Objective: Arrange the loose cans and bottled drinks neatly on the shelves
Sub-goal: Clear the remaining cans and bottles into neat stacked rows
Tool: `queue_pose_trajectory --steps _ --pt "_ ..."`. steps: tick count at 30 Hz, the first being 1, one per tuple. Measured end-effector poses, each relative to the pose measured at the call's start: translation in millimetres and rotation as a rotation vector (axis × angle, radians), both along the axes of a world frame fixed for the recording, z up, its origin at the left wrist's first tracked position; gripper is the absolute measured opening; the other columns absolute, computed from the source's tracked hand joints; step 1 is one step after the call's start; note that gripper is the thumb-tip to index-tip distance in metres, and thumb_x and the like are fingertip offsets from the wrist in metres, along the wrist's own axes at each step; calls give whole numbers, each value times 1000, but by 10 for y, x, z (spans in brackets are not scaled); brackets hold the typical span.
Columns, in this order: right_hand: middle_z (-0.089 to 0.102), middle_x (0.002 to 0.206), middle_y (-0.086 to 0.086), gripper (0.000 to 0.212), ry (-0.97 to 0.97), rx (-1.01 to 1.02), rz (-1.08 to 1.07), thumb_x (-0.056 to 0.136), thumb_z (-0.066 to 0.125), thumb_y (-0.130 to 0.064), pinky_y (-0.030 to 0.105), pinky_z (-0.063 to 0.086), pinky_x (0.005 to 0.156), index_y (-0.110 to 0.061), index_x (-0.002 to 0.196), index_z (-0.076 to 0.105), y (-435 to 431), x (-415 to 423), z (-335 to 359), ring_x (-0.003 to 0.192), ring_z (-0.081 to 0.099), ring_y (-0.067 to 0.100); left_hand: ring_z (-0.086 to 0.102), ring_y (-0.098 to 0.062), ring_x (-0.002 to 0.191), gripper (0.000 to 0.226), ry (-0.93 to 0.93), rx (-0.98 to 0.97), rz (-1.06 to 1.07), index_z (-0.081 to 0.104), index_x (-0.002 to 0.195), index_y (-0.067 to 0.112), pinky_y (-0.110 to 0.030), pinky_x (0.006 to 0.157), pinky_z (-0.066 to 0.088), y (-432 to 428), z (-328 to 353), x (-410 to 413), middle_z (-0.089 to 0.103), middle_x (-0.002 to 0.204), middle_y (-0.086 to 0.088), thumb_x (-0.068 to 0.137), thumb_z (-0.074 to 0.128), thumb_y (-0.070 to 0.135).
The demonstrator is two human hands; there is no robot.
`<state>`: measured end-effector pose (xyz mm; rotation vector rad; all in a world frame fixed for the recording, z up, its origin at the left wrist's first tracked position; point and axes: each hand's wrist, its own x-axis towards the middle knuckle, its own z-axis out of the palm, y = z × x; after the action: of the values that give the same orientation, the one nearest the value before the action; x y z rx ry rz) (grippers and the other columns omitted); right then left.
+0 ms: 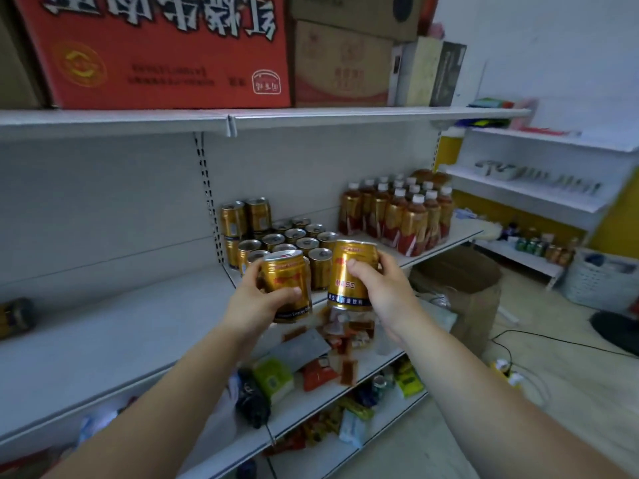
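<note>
A long white metal shelf point(103, 333) runs across the frame. It is smooth and flat, and its white back panel has rows of little slots. On its top board, in the upper left, sits a big red cardboard box point(155, 53) with white writing, and its top is cut off. Beside it are stacked brown cardboard boxes point(342, 63). The grey floor point(553, 392) at the lower right is pale, and the room wall point(553, 46) is white. A brown floor box point(460, 281) stands by the shelf end, partly hidden.

On the middle board, right of centre, stands a tight bunch of brown drink bottles point(397, 212) with gold labels and white caps. Left of them is a group of shiny round gold cans point(294, 236) with silver tops. Two are stacked higher at the back.

In the middle of the frame, in front of that group, the left hand point(256, 302) wraps its fingers round a tilted gold can point(287, 281). The right hand point(383, 292) grips an upright gold can point(349, 271). These two cans are close but apart.

On the lower boards lie bright snack packets point(318, 368), jumbled and blurry. At the left edge one dark can point(15, 318) is too blurred to make out well.
</note>
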<state>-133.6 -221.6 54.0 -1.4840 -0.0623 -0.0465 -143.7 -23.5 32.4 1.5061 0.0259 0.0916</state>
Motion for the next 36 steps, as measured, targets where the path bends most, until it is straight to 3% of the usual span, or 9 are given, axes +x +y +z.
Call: queue_pose_trajectory --steps 5,10,12,17,21,24,27,32,36 --pt "65 107 0 30 -6 -23 77 87 69 -26 28 53 71 -29 112 53 225 688 -38 93 66 15 61 -18 101 72 -24 39 80 39 135 25 -31 78 51 172 -46 535 58 114 -1 76 75 6" --pt "63 98 -6 23 -2 -55 105 86 70 -23 16 49 60 -32 98 52 452 1427 -111 83 63 6 62 -19 102 60 -45 32 147 48 121 31 -45 93 49 372 -67 1200 62 108 0 75 74 3" --pt "63 97 -9 24 -4 -86 114 85 71 -23 12 46 54 -31 100 53 551 1731 -137 80 60 2 63 -17 98 54 -59 29 178 51 113 33 -43 89 51 449 -78 1439 64 105 0 75 73 0" --pt "61 101 -13 45 -23 -229 95 77 76 -39 28 46 78 -33 113 50 794 2370 -239 98 60 13 63 -14 98 62 -49 47 270 49 121 29 -36 81 53 703 -133 1820 64 106 2 75 73 -3" --pt "58 101 -13 53 -22 -252 212 78 78 -28 21 41 62 -30 119 44 946 2746 -266 90 56 8 62 -8 95 70 -68 71 381 44 127 26 -26 72 52 800 -196 2043 63 106 6 72 75 -5" --pt "52 96 -20 55 -67 -331 309 78 78 -26 17 41 71 -33 118 41 1015 2974 -312 85 51 0 62 -3 90 70 -73 98 476 45 123 26 -22 68 51 818 -275 2166 63 101 10 69 77 -5" --pt "47 92 -26 57 -113 -383 391 77 80 -20 7 34 65 -29 117 41 1100 3163 -390 81 49 -5 63 0 86 70 -72 133 515 46 122 26 -17 62 52 800 -358 2244 63 102 9 68 78 -6" --pt "58 112 -8 67 -133 -407 482 74 82 -21 17 42 79 -24 126 42 1227 3384 -493 101 56 10 59 -7 93 75 -63 148 594 43 128 24 -18 62 52 746 -449 2366 59 102 8 69 72 -13" --pt "55 129 -2 82 -140 -438 527 70 83 -31 31 44 95 -25 138 37 1268 3433 -581 114 55 15 57 -5 93 78 -76 135 608 40 132 20 -13 62 52 707 -478 2419 58 104 8 70 69 -17"
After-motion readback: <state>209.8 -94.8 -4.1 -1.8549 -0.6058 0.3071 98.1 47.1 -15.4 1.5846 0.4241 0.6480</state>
